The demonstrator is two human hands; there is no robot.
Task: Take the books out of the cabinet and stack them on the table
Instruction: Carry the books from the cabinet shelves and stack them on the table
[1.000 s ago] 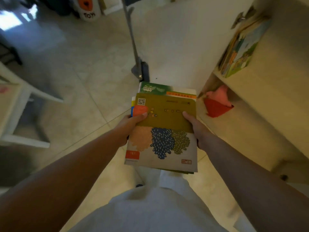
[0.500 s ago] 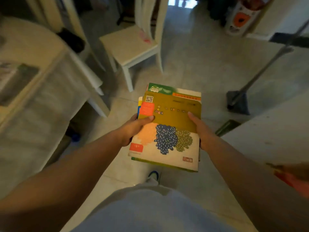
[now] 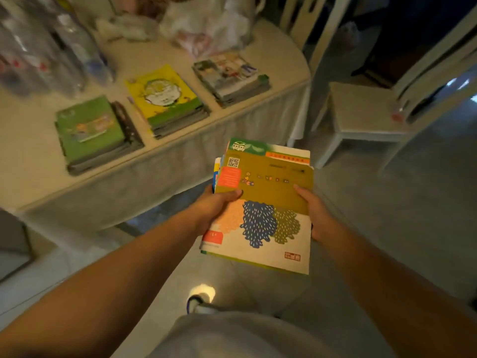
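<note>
I hold a small pile of books (image 3: 268, 202) flat in front of me, above the floor. Its top cover is olive and white with orange, blue and olive blobs. My left hand (image 3: 216, 208) grips the pile's left edge with the thumb on top. My right hand (image 3: 313, 215) grips its right edge. The cloth-covered table (image 3: 33, 140) lies ahead to the left. Three book stacks stand near its front edge: a green-topped stack (image 3: 90, 130), a yellow-topped stack (image 3: 165, 99) and a stack with a pale illustrated cover (image 3: 229, 76). The cabinet is out of view.
Plastic bottles (image 3: 46, 52) crowd the table's far left, and plastic bags (image 3: 204, 24) lie at its back. A white chair (image 3: 361, 109) stands right of the table. My foot (image 3: 201, 298) is on the tiled floor below the pile.
My view has swung left from the cabinet, past the chair, to the table with its three stacks. The pile stays gripped in both hands the same way.
</note>
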